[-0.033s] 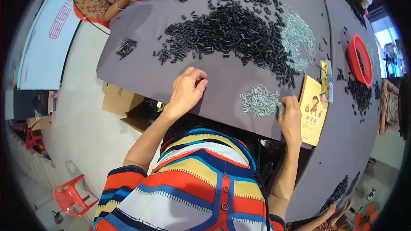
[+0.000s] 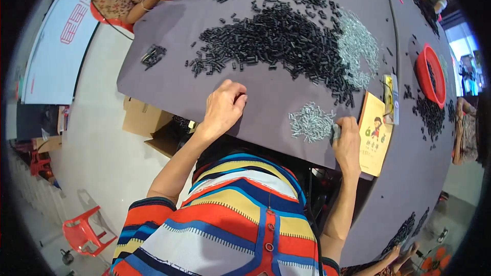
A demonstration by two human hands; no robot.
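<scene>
Left hand: my left hand (image 2: 224, 106) rests knuckles-up on the grey table (image 2: 169, 36), fingers curled under; whether it holds anything I cannot tell.
Black pieces: the big heap of small black tube-shaped pieces (image 2: 286, 41) lies beyond that hand, apart from it; a small stray cluster of black pieces (image 2: 152, 55) sits near the table's left edge.
Silver pieces: a small pile of silvery pieces (image 2: 311, 121) lies between my hands, just beside the right one.
Right hand: my right hand (image 2: 348, 143) is closed at the near table edge, thumb side touching that pile; contents not visible.
Booklet: a yellow booklet (image 2: 374, 135) lies just right of it.
Risk: in my judgement, a sweep of the right hand could push silvery pieces off the near edge.
Change: against the earlier frame, both hands and piles sit as they were.
</scene>
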